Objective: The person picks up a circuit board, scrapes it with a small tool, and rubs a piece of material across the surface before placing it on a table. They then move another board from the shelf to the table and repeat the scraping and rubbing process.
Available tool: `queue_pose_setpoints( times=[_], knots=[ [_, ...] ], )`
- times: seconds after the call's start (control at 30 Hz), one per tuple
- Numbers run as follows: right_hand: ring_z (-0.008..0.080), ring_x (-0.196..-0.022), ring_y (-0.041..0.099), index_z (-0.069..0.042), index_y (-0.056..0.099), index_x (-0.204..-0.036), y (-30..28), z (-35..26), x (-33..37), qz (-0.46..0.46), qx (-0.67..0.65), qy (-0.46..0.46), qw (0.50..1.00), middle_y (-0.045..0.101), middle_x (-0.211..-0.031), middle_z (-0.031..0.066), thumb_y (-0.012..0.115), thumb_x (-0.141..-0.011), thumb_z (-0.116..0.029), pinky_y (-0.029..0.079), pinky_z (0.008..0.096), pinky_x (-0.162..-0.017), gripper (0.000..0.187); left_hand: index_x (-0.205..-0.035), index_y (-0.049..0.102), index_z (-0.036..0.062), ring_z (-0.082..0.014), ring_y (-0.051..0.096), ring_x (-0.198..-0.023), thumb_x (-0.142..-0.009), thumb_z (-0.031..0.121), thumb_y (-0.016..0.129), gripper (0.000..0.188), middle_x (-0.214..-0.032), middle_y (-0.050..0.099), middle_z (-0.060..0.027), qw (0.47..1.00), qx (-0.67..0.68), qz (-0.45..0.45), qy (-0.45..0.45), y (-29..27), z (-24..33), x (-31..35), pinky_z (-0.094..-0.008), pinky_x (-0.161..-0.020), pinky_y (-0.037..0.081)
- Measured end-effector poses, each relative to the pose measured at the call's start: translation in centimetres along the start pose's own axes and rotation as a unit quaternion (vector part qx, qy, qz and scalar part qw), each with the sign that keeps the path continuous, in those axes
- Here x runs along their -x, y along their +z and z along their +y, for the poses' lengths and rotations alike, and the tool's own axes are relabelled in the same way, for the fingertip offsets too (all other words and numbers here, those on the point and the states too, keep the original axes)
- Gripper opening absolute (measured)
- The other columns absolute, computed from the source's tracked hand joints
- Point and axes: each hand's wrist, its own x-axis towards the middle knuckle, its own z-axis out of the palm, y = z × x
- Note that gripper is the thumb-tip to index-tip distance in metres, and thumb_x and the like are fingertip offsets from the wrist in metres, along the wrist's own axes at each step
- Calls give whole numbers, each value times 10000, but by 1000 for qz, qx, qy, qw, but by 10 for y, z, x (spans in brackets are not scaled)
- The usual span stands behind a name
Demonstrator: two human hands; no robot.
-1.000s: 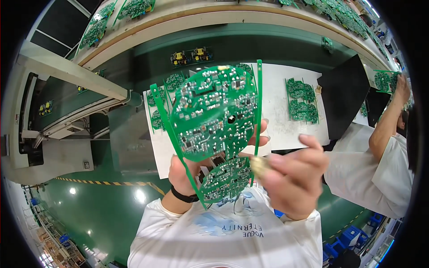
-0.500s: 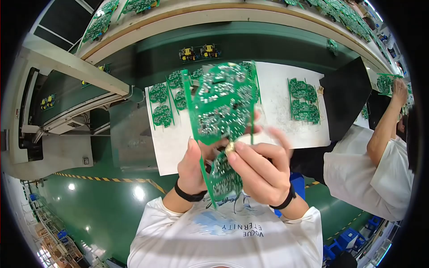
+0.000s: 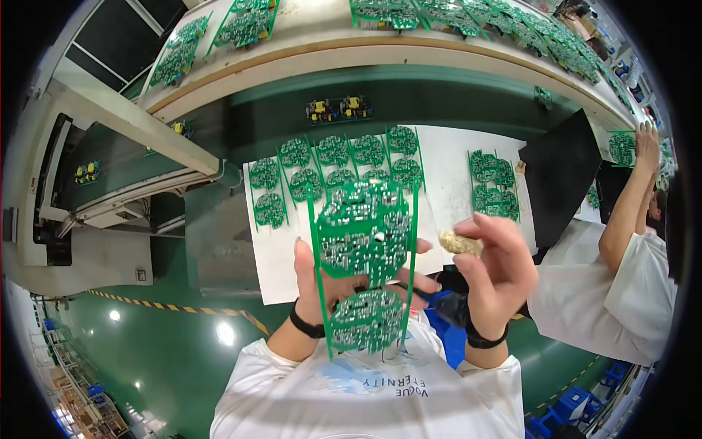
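Note:
My left hand [image 3: 308, 285] is closed around a green circuit board panel [image 3: 355, 245] and holds it up in front of my chest. Two rounded boards sit one above the other between the panel's long side strips, with small solder points and components across the face. The panel hides most of my left fingers. To its right, my right hand [image 3: 506, 274] pinches a small yellowish, rough lump [image 3: 461, 244] between thumb and fingers, apart from the panel. What the lump is made of is unclear.
Behind the panel, a white sheet [image 3: 446, 164] carries rows of similar circuit boards [image 3: 333, 151] and another board panel [image 3: 494, 183] at right. Farther back, a dark green conveyor [image 3: 439, 91] bears yellow-topped assemblies [image 3: 338, 110] below a board-laden shelf [image 3: 307, 55]. A co-worker's arm [image 3: 621, 212] reaches in at right.
My right hand has moved right, away from the panel, with the lump in its fingers. The panel is lower and faces me more squarely. The surroundings have shifted slightly down in view.

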Motion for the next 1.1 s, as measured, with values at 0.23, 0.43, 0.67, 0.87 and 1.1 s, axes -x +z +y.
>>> queue_pose_setpoints(
  times=[0.23,0.43,0.67,0.87,1.1],
  knots=[
    [222,-862,566,-5,635,-933,16,-2,-20,-142,310,-270,900,587,-936,150,650,-708,33,475,433,-821,229,-1395,259,3,-356,542,-1072,-773,759,359,984,-1327,393,-267,982,-148,95,-61,14,-7,28,-448,-849,492],
    [211,-817,567,-19,648,-870,4,6,-33,-44,-286,66,955,597,-932,110,668,-735,-40,478,462,-825,139,-1380,294,10,-329,552,-1040,-739,759,443,997,-1319,404,-262,992,5,34,-120,13,-9,30,-413,-837,495],
    [246,-856,581,-3,578,-901,10,11,-25,-252,173,-238,922,582,-947,157,596,-843,-120,495,455,-817,132,-1391,277,13,-335,555,-1014,-717,746,495,1020,-1316,396,-280,990,-28,35,-134,3,-9,31,-415,-807,500],
    [268,-897,598,7,603,-925,-17,10,-30,34,-46,-68,996,581,-990,153,632,-789,-96,499,440,-838,173,-1392,275,12,-342,557,-1000,-708,757,498,1035,-1308,395,-297,987,69,62,-129,8,-9,27,-419,-778,507],
    [297,-889,606,14,602,-939,-4,10,-30,-247,251,-289,890,560,-997,194,626,-790,-84,504,426,-809,180,-1401,265,28,-356,557,-1015,-704,773,486,1043,-1294,404,-307,991,89,13,-98,-1,-18,27,-448,-791,510]
  ],
)
